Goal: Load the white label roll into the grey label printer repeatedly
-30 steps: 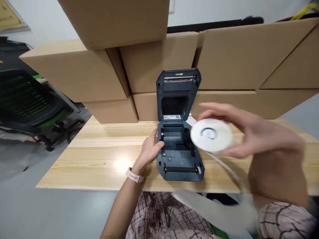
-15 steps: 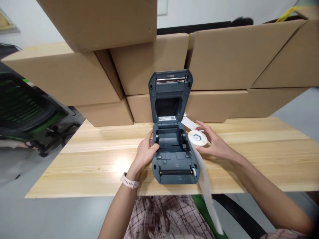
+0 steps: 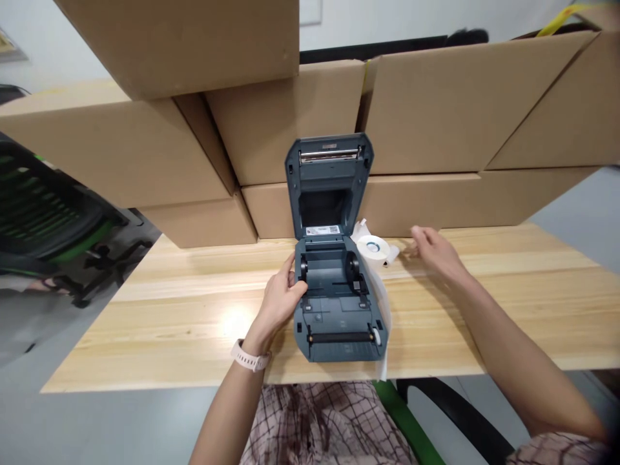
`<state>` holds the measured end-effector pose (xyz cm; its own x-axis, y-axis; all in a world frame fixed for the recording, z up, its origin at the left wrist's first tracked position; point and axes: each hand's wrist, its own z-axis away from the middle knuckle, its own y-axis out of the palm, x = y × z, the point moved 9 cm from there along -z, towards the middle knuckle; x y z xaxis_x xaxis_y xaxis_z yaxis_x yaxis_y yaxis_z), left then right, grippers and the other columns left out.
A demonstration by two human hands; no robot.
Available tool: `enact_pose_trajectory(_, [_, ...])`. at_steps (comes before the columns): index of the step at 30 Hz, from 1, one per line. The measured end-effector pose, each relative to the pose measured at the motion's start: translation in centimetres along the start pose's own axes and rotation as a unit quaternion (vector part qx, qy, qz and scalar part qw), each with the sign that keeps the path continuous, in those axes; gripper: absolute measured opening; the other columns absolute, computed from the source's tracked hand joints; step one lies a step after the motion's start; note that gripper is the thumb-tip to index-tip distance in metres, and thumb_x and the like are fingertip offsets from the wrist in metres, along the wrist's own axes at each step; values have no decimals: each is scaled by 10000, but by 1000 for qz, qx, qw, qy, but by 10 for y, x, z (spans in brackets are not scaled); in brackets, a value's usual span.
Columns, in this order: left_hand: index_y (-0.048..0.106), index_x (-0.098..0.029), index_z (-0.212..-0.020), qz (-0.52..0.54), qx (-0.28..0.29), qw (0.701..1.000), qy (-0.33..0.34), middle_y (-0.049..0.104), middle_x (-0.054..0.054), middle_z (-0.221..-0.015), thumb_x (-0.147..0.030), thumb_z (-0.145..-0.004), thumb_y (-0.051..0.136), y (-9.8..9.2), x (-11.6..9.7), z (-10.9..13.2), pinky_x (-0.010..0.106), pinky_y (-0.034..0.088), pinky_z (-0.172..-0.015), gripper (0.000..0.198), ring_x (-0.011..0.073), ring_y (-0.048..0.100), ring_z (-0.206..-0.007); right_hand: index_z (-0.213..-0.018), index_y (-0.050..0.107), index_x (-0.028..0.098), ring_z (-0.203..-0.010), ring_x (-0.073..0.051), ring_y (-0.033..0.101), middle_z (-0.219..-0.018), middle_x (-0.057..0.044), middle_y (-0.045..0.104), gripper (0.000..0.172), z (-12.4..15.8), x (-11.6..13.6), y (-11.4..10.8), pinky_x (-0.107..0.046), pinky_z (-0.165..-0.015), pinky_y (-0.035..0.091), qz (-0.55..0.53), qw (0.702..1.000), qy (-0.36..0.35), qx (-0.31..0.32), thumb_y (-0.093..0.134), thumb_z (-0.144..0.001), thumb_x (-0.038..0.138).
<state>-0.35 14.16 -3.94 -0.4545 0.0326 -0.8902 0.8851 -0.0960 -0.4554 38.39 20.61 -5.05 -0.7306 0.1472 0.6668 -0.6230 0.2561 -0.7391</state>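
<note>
A dark grey label printer [image 3: 334,303] stands on the wooden table with its lid [image 3: 327,187] raised. Its inner bay, with two black roll holders, has no roll in it. My left hand [image 3: 281,294] grips the printer's left edge, thumb over the rim and fingers along the outside. Against the printer's right side sits a white label roll [image 3: 372,248]. Its long paper strip [image 3: 382,310] runs forward to the table's front edge, and loose paper ends stick out behind and beside it. My right hand [image 3: 433,252] is curled closed, right of the roll and apart from it, slightly blurred.
Stacked cardboard boxes [image 3: 426,116] line the back of the table [image 3: 194,323], close behind the raised lid. One box [image 3: 194,45] juts out at upper left. A black and green office chair [image 3: 48,206] stands on the floor at left.
My right hand has let go of the label roll and moved right. The roll sits slightly farther back, and its paper strip no longer hangs far below the table edge. My left hand stays on the printer.
</note>
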Motion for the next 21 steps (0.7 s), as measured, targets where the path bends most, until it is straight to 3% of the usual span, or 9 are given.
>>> enact_pose_trajectory(2, [483, -169, -1592, 8, -2, 1000, -6, 597, -29, -695, -200, -772, 559, 0, 1, 0, 283, 399, -655, 824, 172, 506, -632, -1357, 663, 185, -932, -364, 749, -977, -157, 806, 715, 2, 2, 13, -493, -858, 554, 41, 999, 3, 28, 445, -953, 733])
enact_pose_trajectory(7, [454, -153, -1615, 20, 1, 1000, 1, 609, -22, -719, -223, -772, 555, 1, 2, 0, 275, 376, -632, 852, 165, 484, -630, -1472, 599, 216, -1070, -393, 726, -1112, -136, 807, 735, 2, 21, 40, -455, -878, 526, 84, 994, -29, 69, 690, -808, 517])
enact_pose_trajectory(11, [478, -167, -1599, 15, -4, 1000, 4, 606, -24, -714, -227, -779, 569, 0, 4, -1, 278, 402, -643, 827, 167, 495, -636, -1442, 620, 200, -978, -355, 734, -1005, -115, 799, 757, -4, 12, 38, -441, -854, 546, 49, 997, -18, 64, 742, -735, 444])
enact_pose_trajectory(16, [496, -177, -1582, 17, -1, 1000, 13, 644, -4, -758, -218, -786, 578, 0, 3, -2, 286, 437, -657, 801, 176, 531, -661, -1499, 534, 153, -837, -275, 707, -1007, -128, 773, 787, -6, -10, -10, -433, -764, 575, -80, 997, -5, 9, 666, -790, 468])
enact_pose_trajectory(19, [511, -172, -1571, 28, -1, 999, 17, 648, 3, -764, -210, -786, 587, 1, 3, -3, 289, 446, -670, 790, 178, 537, -666, -1537, 483, 180, -982, -264, 703, -1296, -197, 717, 729, 4, -15, -55, -424, -775, 560, -163, 986, -35, -14, 439, -917, 562])
enact_pose_trajectory(21, [519, -173, -1566, 37, -3, 999, 21, 633, -3, -747, -209, -784, 596, 2, 4, -4, 292, 448, -682, 786, 177, 530, -660, -1555, 473, 255, -1094, -286, 676, -1433, -180, 652, 764, 21, -9, -88, -439, -787, 534, -244, 965, -92, -44, 320, -930, 668])
